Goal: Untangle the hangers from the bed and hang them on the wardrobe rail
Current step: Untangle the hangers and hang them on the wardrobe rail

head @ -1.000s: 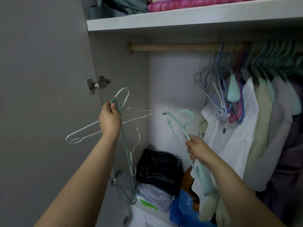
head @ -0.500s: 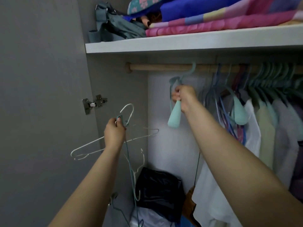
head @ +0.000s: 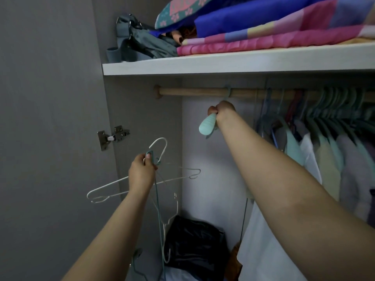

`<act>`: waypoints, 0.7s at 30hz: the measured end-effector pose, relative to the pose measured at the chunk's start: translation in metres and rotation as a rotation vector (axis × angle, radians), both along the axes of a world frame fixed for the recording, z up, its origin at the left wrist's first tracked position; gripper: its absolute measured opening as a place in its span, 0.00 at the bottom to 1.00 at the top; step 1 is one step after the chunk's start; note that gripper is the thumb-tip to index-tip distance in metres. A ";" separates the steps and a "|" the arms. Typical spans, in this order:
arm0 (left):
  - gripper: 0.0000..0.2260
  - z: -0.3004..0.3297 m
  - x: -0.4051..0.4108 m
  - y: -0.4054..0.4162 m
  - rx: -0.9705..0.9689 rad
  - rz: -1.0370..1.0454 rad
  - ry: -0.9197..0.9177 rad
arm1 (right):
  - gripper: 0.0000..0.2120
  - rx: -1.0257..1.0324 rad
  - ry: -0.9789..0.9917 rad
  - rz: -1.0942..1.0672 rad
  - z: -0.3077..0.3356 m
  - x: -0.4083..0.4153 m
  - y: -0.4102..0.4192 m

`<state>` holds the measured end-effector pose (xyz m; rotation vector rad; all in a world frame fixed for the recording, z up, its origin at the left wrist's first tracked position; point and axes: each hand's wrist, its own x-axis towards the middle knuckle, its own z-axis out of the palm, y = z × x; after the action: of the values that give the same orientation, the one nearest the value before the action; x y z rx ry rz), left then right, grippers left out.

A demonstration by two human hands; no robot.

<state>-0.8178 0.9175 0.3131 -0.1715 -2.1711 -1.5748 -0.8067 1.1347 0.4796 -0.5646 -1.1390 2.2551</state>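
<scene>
The wooden wardrobe rail [head: 192,91] runs under the shelf [head: 223,62]. The right hand [head: 222,110] grips a mint hanger [head: 208,125] whose hook loops over the rail. Lower left, the left hand [head: 142,172] clutches a tangled bunch of wire hangers [head: 162,179].

Right of the right grip [head: 221,111], the hung garments [head: 332,151] are motion-blurred, hanger count indeterminate. That grip conceals the mint hanger [head: 208,125] neck. Below the left grip [head: 142,171], the wire hangers [head: 162,209] are cut off by the bottom edge.
</scene>
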 end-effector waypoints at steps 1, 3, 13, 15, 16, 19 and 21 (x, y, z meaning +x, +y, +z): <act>0.13 -0.002 0.001 0.000 -0.002 -0.006 -0.007 | 0.11 -0.053 0.016 -0.028 -0.002 -0.001 0.002; 0.13 -0.006 0.003 0.000 0.007 -0.015 -0.026 | 0.12 -0.163 0.100 -0.071 -0.005 0.002 0.007; 0.13 -0.019 0.003 -0.005 0.173 -0.135 -0.052 | 0.14 0.316 -0.026 -0.112 -0.054 0.035 0.090; 0.10 -0.017 0.005 -0.009 0.209 -0.156 -0.082 | 0.09 0.619 -0.247 -0.284 -0.059 0.038 0.102; 0.10 -0.018 0.006 -0.011 0.222 -0.166 -0.098 | 0.10 0.799 -0.370 -0.367 -0.063 0.041 0.106; 0.12 -0.022 0.009 -0.018 0.226 -0.190 -0.119 | 0.20 1.428 -0.791 -0.502 -0.076 0.066 0.089; 0.14 -0.026 0.012 -0.024 0.237 -0.190 -0.133 | 0.25 1.749 -0.709 -0.677 -0.091 0.091 0.051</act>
<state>-0.8062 0.8935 0.2875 -0.2078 -2.0950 -1.9870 -0.7156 1.1856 0.3887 -0.7103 -2.1764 -0.0012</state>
